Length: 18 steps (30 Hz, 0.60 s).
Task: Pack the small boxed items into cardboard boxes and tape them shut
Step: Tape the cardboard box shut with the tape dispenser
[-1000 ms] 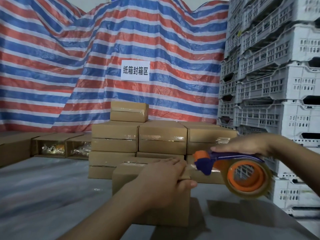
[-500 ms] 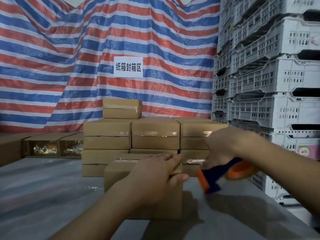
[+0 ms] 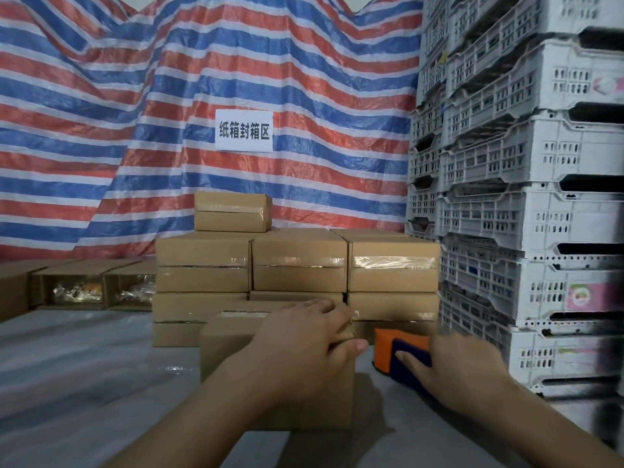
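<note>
A brown cardboard box [image 3: 229,352] stands on the grey table [image 3: 84,383] right in front of me. My left hand [image 3: 304,336] holds its top right corner, fingers lying over the top and thumb against the side. Just right of the box, an orange and blue tape dispenser [image 3: 388,349] sits low at the table surface. My right hand [image 3: 469,373] holds it from the right and hides the tape roll and handle.
Several taped cardboard boxes [image 3: 300,265] are stacked directly behind the one I hold. Open boxes [image 3: 77,288] with wrapped items lie on their sides at the back left. White plastic crates [image 3: 526,197] tower along the right edge. A striped tarp [image 3: 135,130] hangs behind.
My right hand has swung the tape dispenser down from above the box's right end to the table beside it. My left hand has stayed on the box.
</note>
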Tool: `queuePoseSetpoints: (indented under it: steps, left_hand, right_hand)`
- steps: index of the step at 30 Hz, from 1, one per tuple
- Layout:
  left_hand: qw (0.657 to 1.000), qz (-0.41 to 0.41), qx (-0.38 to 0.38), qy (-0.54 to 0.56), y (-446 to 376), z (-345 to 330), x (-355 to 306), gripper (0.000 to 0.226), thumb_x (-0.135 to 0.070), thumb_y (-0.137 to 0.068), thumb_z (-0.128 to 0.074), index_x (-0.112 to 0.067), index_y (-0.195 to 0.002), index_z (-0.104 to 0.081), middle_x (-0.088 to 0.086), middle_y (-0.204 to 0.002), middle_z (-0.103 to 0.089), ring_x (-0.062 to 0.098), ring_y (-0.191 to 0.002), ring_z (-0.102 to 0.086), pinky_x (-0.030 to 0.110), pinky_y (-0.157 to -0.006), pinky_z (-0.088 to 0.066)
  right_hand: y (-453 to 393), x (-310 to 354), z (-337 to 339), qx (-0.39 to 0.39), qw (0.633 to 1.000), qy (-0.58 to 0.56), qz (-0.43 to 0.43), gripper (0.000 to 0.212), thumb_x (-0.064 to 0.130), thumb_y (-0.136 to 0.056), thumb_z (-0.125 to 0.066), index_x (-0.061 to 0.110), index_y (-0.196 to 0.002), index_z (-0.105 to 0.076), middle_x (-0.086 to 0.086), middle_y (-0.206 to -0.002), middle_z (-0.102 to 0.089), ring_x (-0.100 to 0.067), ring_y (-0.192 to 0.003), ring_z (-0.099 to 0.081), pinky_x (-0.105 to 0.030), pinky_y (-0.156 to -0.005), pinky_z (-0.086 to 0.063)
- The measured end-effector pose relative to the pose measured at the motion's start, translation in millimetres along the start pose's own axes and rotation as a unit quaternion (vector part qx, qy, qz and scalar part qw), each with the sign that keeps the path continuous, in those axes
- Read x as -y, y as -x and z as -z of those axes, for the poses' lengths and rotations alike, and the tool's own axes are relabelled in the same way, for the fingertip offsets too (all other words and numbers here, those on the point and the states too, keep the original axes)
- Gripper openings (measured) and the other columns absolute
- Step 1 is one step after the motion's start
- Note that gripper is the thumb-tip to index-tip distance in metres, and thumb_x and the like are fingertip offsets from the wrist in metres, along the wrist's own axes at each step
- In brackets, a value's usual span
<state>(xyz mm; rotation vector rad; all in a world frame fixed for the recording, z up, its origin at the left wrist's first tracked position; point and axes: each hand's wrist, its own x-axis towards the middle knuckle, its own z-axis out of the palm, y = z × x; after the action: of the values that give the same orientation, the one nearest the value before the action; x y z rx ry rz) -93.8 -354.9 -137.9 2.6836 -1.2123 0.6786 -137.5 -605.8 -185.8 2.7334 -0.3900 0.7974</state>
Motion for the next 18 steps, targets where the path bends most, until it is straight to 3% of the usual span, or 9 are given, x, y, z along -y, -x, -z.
queuePoseSetpoints:
  steps: [4,7,9,11,12,14,16,18]
  left_hand:
    - [1.000,-0.003,-0.010,0.003,1,0,0,0.064,-0.070,-0.093,-0.025,-0.039,-0.149,-0.024,-0.008,-0.156,-0.031,0.013,-0.141,-0.031,0.035,-0.109,-0.029]
    - [1.000,-0.004,-0.015,0.004,1,0,0,0.065,-0.071,-0.093,-0.024,-0.038,-0.149,-0.025,-0.007,-0.156,-0.032,0.013,-0.141,-0.032,0.035,-0.109,-0.029]
    - [1.000,-0.004,-0.022,0.001,1,-1,0,0.066,-0.071,-0.092,-0.024,-0.036,-0.148,-0.026,-0.008,-0.153,-0.036,0.013,-0.140,-0.035,0.034,-0.108,-0.030]
    - [0.999,0.010,-0.035,0.010,0,-2,-1,0.069,-0.074,-0.090,-0.028,-0.033,-0.146,-0.026,-0.010,-0.146,-0.045,0.012,-0.133,-0.043,0.031,-0.101,-0.035]
    - [0.999,0.018,-0.041,0.015,0,-4,0,0.075,-0.074,-0.089,-0.028,-0.030,-0.150,-0.022,-0.009,-0.145,-0.046,0.012,-0.131,-0.045,0.030,-0.100,-0.035]
    - [0.999,0.020,-0.043,0.021,0,-5,1,0.083,-0.072,-0.088,-0.027,-0.025,-0.155,-0.008,-0.007,-0.145,-0.048,0.010,-0.130,-0.045,0.027,-0.097,-0.034]
    - [0.998,0.019,-0.033,0.059,1,-5,2,0.079,-0.066,-0.090,-0.022,-0.026,-0.155,-0.001,-0.007,-0.149,-0.044,0.006,-0.133,-0.041,0.021,-0.096,-0.026]
    - [0.995,0.029,-0.020,0.098,0,-3,2,0.074,-0.063,-0.091,-0.018,-0.029,-0.155,-0.001,-0.008,-0.157,-0.031,0.005,-0.140,-0.031,0.021,-0.101,-0.018]
  right_hand:
    - [-7,9,22,0.025,0.999,0.001,-0.035,0.078,0.085,-0.084,-0.012,0.024,-0.083,-0.061,0.004,-0.081,-0.061,-0.016,-0.080,-0.066,-0.030,-0.051,-0.035]
    - [-17,20,49,-0.014,0.985,-0.171,-0.011,0.085,0.082,-0.080,-0.003,0.023,-0.090,-0.065,0.003,-0.085,-0.063,-0.016,-0.080,-0.062,-0.031,-0.064,-0.045]
    - [-24,39,69,-0.017,0.910,-0.414,0.002,0.068,0.072,-0.090,-0.017,0.026,-0.111,-0.062,0.006,-0.106,-0.065,-0.013,-0.101,-0.061,-0.028,-0.081,-0.046]
    - [-33,63,79,0.031,0.789,-0.612,-0.044,0.053,0.059,-0.102,-0.025,0.028,-0.133,-0.055,0.007,-0.130,-0.060,-0.012,-0.121,-0.053,-0.029,-0.098,-0.040]
    - [-35,76,80,0.068,0.728,-0.679,-0.075,0.052,0.055,-0.104,-0.026,0.027,-0.141,-0.050,0.005,-0.137,-0.056,-0.013,-0.122,-0.052,-0.031,-0.102,-0.038]
    - [-34,100,77,0.137,0.621,-0.763,-0.117,0.051,0.055,-0.104,-0.027,0.027,-0.142,-0.047,0.002,-0.132,-0.056,-0.013,-0.108,-0.055,-0.031,-0.091,-0.041]
    - [-28,115,69,0.155,0.558,-0.805,-0.133,0.052,0.059,-0.102,-0.031,0.027,-0.138,-0.053,-0.001,-0.121,-0.064,-0.016,-0.104,-0.061,-0.033,-0.086,-0.046]
    - [-23,120,63,0.135,0.535,-0.820,-0.151,0.051,0.060,-0.099,-0.035,0.026,-0.129,-0.060,-0.006,-0.112,-0.073,-0.020,-0.105,-0.067,-0.035,-0.087,-0.050]
